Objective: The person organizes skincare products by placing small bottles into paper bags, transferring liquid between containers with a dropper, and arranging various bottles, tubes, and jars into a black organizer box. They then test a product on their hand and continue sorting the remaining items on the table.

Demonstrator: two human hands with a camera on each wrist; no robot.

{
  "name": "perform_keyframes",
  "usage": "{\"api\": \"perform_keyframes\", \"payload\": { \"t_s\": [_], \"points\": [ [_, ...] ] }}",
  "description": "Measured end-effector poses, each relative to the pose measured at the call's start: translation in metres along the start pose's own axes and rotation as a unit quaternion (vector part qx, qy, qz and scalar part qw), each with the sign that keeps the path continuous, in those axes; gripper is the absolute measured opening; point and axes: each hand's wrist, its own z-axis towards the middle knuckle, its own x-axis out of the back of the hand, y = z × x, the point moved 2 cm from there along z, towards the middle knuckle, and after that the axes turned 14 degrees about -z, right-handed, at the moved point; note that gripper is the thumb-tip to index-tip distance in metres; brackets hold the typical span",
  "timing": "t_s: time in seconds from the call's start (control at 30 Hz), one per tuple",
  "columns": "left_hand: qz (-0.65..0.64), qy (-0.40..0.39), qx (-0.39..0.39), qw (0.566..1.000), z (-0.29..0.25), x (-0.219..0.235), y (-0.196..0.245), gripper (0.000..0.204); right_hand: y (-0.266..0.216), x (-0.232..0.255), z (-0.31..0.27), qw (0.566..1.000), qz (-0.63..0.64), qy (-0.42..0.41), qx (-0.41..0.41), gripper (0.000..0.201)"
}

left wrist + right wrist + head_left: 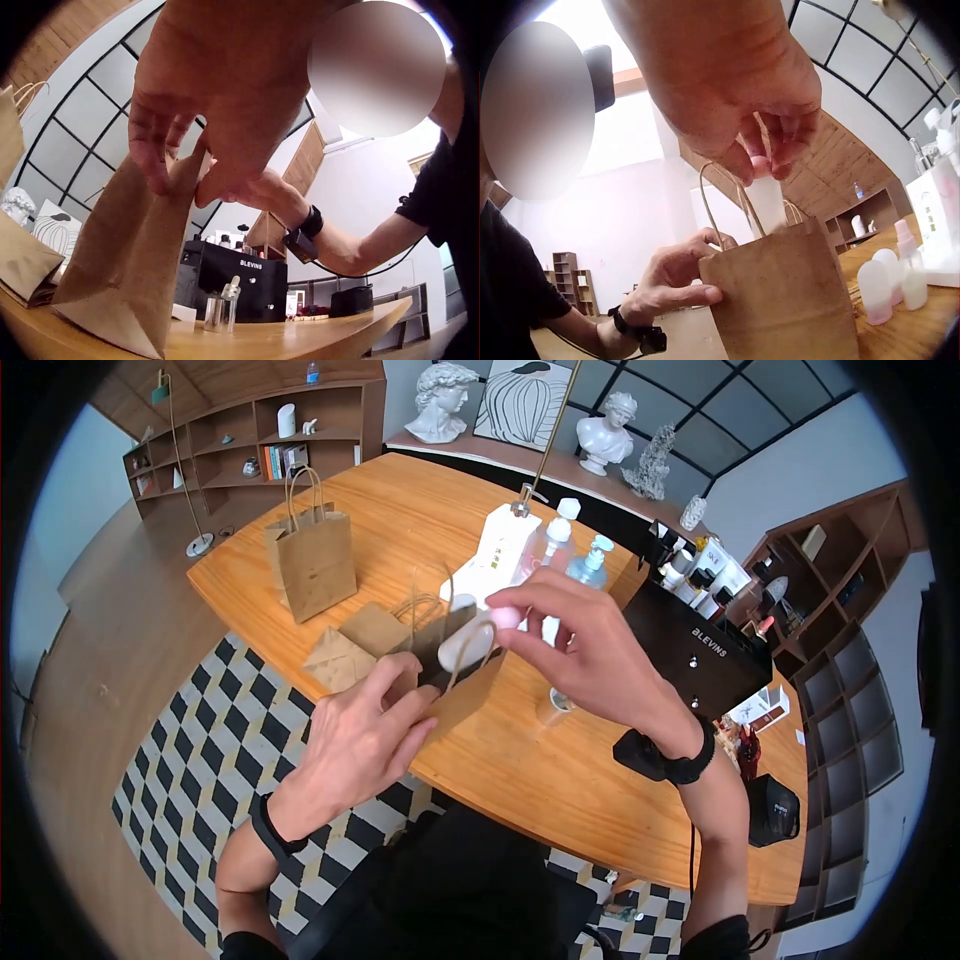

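An upright brown paper bag (468, 698) with twisted handles stands near the table's front edge. My left hand (362, 732) pinches the rim of the bag on its left side, thumb outside. My right hand (600, 645) holds a small frosted bottle (766, 201) by its pink cap (505, 618), thumb and fingertips around it. In the right wrist view the bottle hangs upright at the bag's mouth, between the handles, its lower end hidden behind the rim. The left wrist view shows the bag (124, 247) from the side, with the left fingers over its top.
Left of the bag lie folded paper bags (370, 630); another paper bag (318, 565) stands farther back. A dropper bottle (222, 309) stands right of the bag. Pump bottles (590, 565), small frosted bottles (875, 294) and a black cosmetics case (690, 645) are on the table.
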Motion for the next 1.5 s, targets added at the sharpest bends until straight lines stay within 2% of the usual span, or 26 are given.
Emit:
{"api": "perform_keyframes", "payload": {
  "t_s": [0.07,0.13,0.2,0.43,0.5,0.57,0.73,0.8,0.97,1.03,1.07,1.1,1.13,1.23,1.3,1.33,1.4,1.5],
  "points": [
    [-0.007,0.000,0.007,1.000,0.002,-0.002,0.001,0.029,0.000,-0.009,0.003,0.997,0.029,-0.052,0.042,0.023],
    [-0.013,0.002,0.015,1.000,0.002,-0.004,-0.001,0.025,0.000,-0.014,0.008,0.996,0.028,-0.055,0.059,0.022],
    [-0.023,0.020,-0.015,0.999,0.002,-0.007,-0.005,0.024,-0.002,-0.014,0.012,0.987,-0.060,-0.126,0.075,0.019],
    [-0.027,0.025,-0.013,0.999,0.006,-0.015,-0.002,0.020,0.016,-0.029,0.023,0.974,-0.104,-0.170,0.106,0.018],
    [-0.014,0.025,-0.015,0.999,0.007,-0.015,0.000,0.016,0.019,-0.029,0.027,0.964,-0.128,-0.188,0.138,0.015],
    [-0.012,0.028,-0.021,0.999,0.007,-0.016,0.001,0.014,0.020,-0.028,0.031,0.957,-0.143,-0.209,0.140,0.012],
    [-0.005,0.042,-0.027,0.999,0.006,-0.017,0.001,0.013,0.019,-0.037,0.036,0.935,-0.184,-0.270,0.137,0.019],
    [-0.005,0.044,-0.016,0.999,0.005,-0.018,-0.002,0.014,0.020,-0.037,0.036,0.952,-0.081,-0.283,0.087,0.025],
    [0.017,0.045,-0.011,0.999,0.001,-0.016,-0.002,0.017,0.032,-0.036,0.027,0.972,0.053,-0.210,0.088,0.022],
    [0.046,0.050,-0.020,0.997,0.004,-0.011,0.003,0.019,0.035,-0.028,0.021,0.989,0.069,-0.089,0.099,0.017],
    [0.100,0.072,-0.039,0.992,0.007,-0.006,0.009,0.020,0.035,-0.024,0.016,0.989,0.070,-0.089,0.098,0.017],
    [0.154,0.093,-0.059,0.982,0.011,-0.001,0.014,0.021,0.035,-0.017,0.010,0.994,0.061,-0.065,0.063,0.016],
    [0.154,0.091,-0.058,0.982,0.015,0.001,0.015,0.021,0.035,-0.010,0.004,0.997,0.053,-0.041,0.029,0.015],
    [0.141,0.105,-0.043,0.983,0.019,0.003,0.013,0.018,0.036,0.000,-0.017,0.998,0.056,-0.037,-0.011,0.016],
    [-0.042,0.055,0.099,0.993,0.014,-0.006,-0.003,0.017,0.031,0.005,-0.031,0.997,0.067,-0.040,-0.019,0.016],
    [-0.037,0.056,0.101,0.993,0.015,-0.003,-0.001,0.017,0.030,0.005,-0.038,0.996,0.073,-0.042,-0.031,0.017],
    [-0.004,0.008,0.096,0.995,0.022,0.001,0.002,0.017,0.031,0.005,-0.050,0.996,0.082,-0.015,-0.016,0.018],
    [-0.004,0.046,0.069,0.996,0.032,0.016,0.006,0.016,0.027,0.016,-0.062,0.994,0.100,0.038,-0.030,0.019]
  ]
}}
